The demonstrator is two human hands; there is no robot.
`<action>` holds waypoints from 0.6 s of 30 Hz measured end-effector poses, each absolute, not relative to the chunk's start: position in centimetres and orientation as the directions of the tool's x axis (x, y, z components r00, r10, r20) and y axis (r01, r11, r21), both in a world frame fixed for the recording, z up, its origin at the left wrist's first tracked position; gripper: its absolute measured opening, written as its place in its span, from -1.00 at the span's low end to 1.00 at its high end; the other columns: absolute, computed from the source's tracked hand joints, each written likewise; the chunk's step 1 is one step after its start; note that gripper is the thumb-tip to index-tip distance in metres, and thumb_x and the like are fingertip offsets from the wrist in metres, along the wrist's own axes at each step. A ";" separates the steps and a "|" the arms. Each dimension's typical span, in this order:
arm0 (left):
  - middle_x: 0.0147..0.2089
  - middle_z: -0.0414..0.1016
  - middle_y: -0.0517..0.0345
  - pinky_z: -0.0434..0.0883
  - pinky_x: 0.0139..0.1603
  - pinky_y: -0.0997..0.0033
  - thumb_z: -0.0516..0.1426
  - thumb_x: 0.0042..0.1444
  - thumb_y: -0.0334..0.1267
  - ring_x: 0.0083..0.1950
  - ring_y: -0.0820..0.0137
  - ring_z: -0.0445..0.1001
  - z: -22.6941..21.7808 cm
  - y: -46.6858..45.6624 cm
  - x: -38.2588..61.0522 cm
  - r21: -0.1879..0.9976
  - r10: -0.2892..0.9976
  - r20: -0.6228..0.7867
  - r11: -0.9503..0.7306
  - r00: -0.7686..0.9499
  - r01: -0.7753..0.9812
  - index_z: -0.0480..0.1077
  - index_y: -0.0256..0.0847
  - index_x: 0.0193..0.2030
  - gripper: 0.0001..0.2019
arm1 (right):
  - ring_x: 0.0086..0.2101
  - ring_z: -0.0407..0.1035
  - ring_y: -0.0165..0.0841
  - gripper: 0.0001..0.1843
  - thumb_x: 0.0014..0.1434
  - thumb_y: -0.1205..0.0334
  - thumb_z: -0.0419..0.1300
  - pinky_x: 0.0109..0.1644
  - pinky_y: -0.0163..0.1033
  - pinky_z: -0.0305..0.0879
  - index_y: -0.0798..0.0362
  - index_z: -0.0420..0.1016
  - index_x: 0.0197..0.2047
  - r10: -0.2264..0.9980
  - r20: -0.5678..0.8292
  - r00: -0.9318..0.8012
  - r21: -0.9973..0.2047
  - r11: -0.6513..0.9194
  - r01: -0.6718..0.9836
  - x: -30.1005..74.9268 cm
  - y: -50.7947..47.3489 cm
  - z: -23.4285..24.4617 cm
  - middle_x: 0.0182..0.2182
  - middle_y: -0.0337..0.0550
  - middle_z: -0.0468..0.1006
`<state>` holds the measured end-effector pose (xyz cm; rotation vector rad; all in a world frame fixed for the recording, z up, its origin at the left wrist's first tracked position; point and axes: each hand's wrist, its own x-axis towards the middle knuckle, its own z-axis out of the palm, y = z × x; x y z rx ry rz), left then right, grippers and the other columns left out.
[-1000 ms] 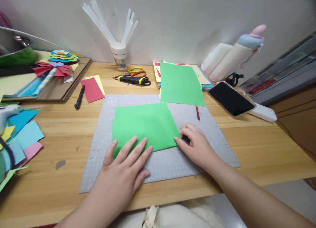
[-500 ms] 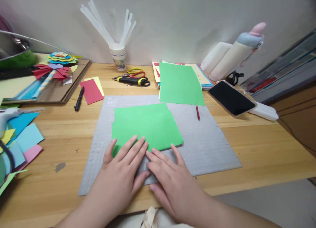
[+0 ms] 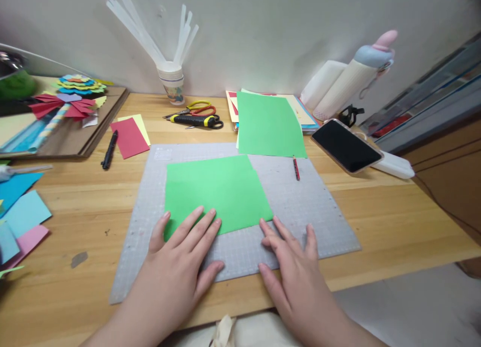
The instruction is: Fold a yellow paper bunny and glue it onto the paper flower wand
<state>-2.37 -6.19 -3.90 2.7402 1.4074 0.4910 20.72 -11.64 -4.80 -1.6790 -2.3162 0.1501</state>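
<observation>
A folded sheet of green paper point(image 3: 214, 187) lies on the grey cutting mat point(image 3: 315, 212), its creased edge toward me. My left hand point(image 3: 180, 252) rests flat with spread fingers, the fingertips on the paper's near left part. My right hand point(image 3: 296, 267) lies open at the near right corner, its index and middle fingertips at the folded edge. Beyond the mat's back edge, another green sheet point(image 3: 270, 124) covers part of a stack of coloured paper. A short red and black pencil point(image 3: 296, 168) lies on the mat to the right.
Yellow-handled scissors point(image 3: 195, 106), a black and yellow cutter point(image 3: 193, 120) and a cup of white sticks point(image 3: 173, 84) stand or lie at the back. A black pen point(image 3: 109, 150) and red card point(image 3: 130, 138) are left. A phone point(image 3: 347, 145) and bottle point(image 3: 355, 76) are right.
My right hand has slid right along the paper's near edge, away from my left hand. The upper layer now lines up with the lower one, and the fold looks flatter. My left hand stays on the paper.
</observation>
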 end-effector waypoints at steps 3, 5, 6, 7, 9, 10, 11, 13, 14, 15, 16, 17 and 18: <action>0.28 0.42 0.12 -0.38 0.46 0.04 0.00 0.30 -0.02 0.33 0.19 0.32 -3.8 -6.3 -2.0 0.148 0.793 0.269 -0.594 0.546 0.791 0.39 -0.08 0.22 -0.57 | 0.25 0.19 0.09 -0.61 0.34 0.25 -0.04 0.19 0.60 -0.20 0.14 0.15 0.20 0.958 0.175 -0.225 -0.245 0.264 0.933 21.7 -11.6 -5.2 0.16 0.21 0.45; 0.27 0.44 0.12 -0.36 0.47 0.04 0.02 0.30 -0.06 0.33 0.19 0.31 -3.6 -6.5 -1.3 0.148 0.795 0.266 -0.592 0.545 0.792 0.43 -0.06 0.17 -0.62 | 0.25 0.20 0.08 -0.55 0.34 0.24 -0.04 0.19 0.59 -0.21 0.14 0.09 0.26 0.963 0.175 -0.207 -0.252 0.247 0.936 22.1 -11.6 -5.4 0.13 0.21 0.48; 0.26 0.46 0.12 -0.36 0.47 0.05 0.04 0.29 -0.06 0.33 0.20 0.31 -3.6 -6.5 -0.8 0.152 0.797 0.267 -0.590 0.542 0.793 0.45 -0.05 0.14 -0.64 | 0.24 0.21 0.07 -0.52 0.34 0.25 -0.04 0.20 0.59 -0.21 0.13 0.06 0.29 0.962 0.177 -0.206 -0.257 0.247 0.934 22.1 -11.7 -5.5 0.11 0.20 0.50; 0.25 0.46 0.12 -0.35 0.47 0.05 0.06 0.28 -0.05 0.32 0.20 0.32 -3.5 -6.6 -0.1 0.153 0.799 0.265 -0.588 0.540 0.794 0.46 -0.04 0.12 -0.65 | 0.24 0.22 0.07 -0.50 0.34 0.25 -0.04 0.20 0.59 -0.21 0.13 0.03 0.31 0.961 0.184 -0.208 -0.260 0.251 0.932 22.1 -11.7 -5.5 0.10 0.20 0.51; 0.25 0.46 0.09 -0.37 0.46 0.06 0.11 0.24 0.01 0.31 0.20 0.32 -3.5 -6.7 1.2 0.142 0.791 0.255 -0.600 0.556 0.787 0.47 -0.03 0.12 -0.63 | 0.22 0.25 0.06 -0.46 0.34 0.25 -0.03 0.20 0.59 -0.22 0.13 -0.01 0.34 0.958 0.196 -0.210 -0.264 0.258 0.929 22.0 -11.7 -5.6 0.05 0.17 0.54; 0.25 0.46 0.08 -0.39 0.45 0.06 0.13 0.22 0.04 0.31 0.19 0.32 -3.5 -6.7 1.9 0.130 0.780 0.251 -0.614 0.573 0.779 0.46 -0.03 0.13 -0.60 | 0.22 0.25 0.05 -0.45 0.34 0.25 -0.03 0.20 0.59 -0.23 0.14 -0.02 0.35 0.958 0.198 -0.206 -0.266 0.255 0.930 22.0 -11.7 -5.6 0.03 0.17 0.56; 0.25 0.46 0.07 -0.40 0.45 0.07 0.13 0.21 0.06 0.30 0.19 0.32 -3.5 -6.8 2.5 0.118 0.771 0.250 -0.625 0.586 0.771 0.45 -0.03 0.15 -0.57 | 0.22 0.24 0.06 -0.44 0.34 0.25 -0.03 0.20 0.59 -0.23 0.14 -0.02 0.35 0.960 0.194 -0.202 -0.268 0.250 0.930 22.0 -11.7 -5.7 0.01 0.16 0.57; 0.22 0.49 0.07 -0.40 0.45 0.08 0.13 0.22 0.04 0.28 0.20 0.33 -3.6 -7.0 3.2 0.098 0.762 0.262 -0.632 0.592 0.769 0.44 -0.06 0.16 -0.57 | 0.22 0.24 0.06 -0.45 0.34 0.24 -0.03 0.20 0.58 -0.23 0.14 0.00 0.35 0.964 0.185 -0.193 -0.269 0.238 0.933 22.0 -11.7 -5.7 -0.01 0.15 0.57; 0.19 0.51 0.07 -0.39 0.45 0.09 0.13 0.23 0.00 0.26 0.20 0.34 -3.7 -7.1 3.3 0.089 0.760 0.280 -0.629 0.587 0.772 0.45 -0.08 0.15 -0.59 | 0.22 0.23 0.06 -0.45 0.34 0.23 -0.03 0.20 0.58 -0.23 0.14 0.01 0.35 0.964 0.185 -0.191 -0.268 0.236 0.934 22.0 -11.7 -5.8 -0.01 0.15 0.57; 0.16 0.53 0.07 -0.37 0.45 0.10 0.12 0.25 -0.04 0.24 0.20 0.35 -3.8 -7.3 3.2 0.083 0.763 0.299 -0.619 0.573 0.781 0.47 -0.10 0.14 -0.62 | 0.22 0.23 0.06 -0.45 0.34 0.23 -0.03 0.20 0.58 -0.24 0.14 0.01 0.35 0.964 0.186 -0.190 -0.265 0.235 0.935 22.0 -11.7 -5.8 0.00 0.15 0.57; 0.13 0.54 0.06 -0.35 0.44 0.11 0.11 0.26 -0.08 0.21 0.20 0.36 -3.8 -7.5 3.0 0.080 0.770 0.315 -0.604 0.555 0.793 0.48 -0.11 0.12 -0.65 | 0.22 0.23 0.06 -0.45 0.34 0.22 -0.03 0.21 0.57 -0.25 0.14 0.00 0.35 0.963 0.190 -0.190 -0.263 0.236 0.936 22.1 -11.8 -5.9 0.01 0.15 0.56; 0.11 0.55 0.05 -0.31 0.44 0.11 0.10 0.27 -0.12 0.19 0.20 0.37 -3.9 -7.7 2.5 0.084 0.782 0.324 -0.584 0.532 0.807 0.50 -0.10 0.11 -0.67 | 0.22 0.24 0.05 -0.45 0.35 0.22 -0.03 0.22 0.57 -0.26 0.15 0.00 0.35 0.962 0.195 -0.191 -0.261 0.239 0.936 22.1 -11.8 -5.9 0.02 0.16 0.56; 0.09 0.56 0.05 -0.26 0.43 0.11 0.09 0.28 -0.14 0.16 0.20 0.38 -4.0 -8.0 2.0 0.093 0.799 0.325 -0.559 0.506 0.824 0.51 -0.08 0.10 -0.68 | 0.22 0.24 0.05 -0.44 0.35 0.22 -0.03 0.22 0.56 -0.27 0.16 0.00 0.36 0.961 0.201 -0.191 -0.258 0.240 0.936 22.1 -11.8 -6.0 0.02 0.16 0.56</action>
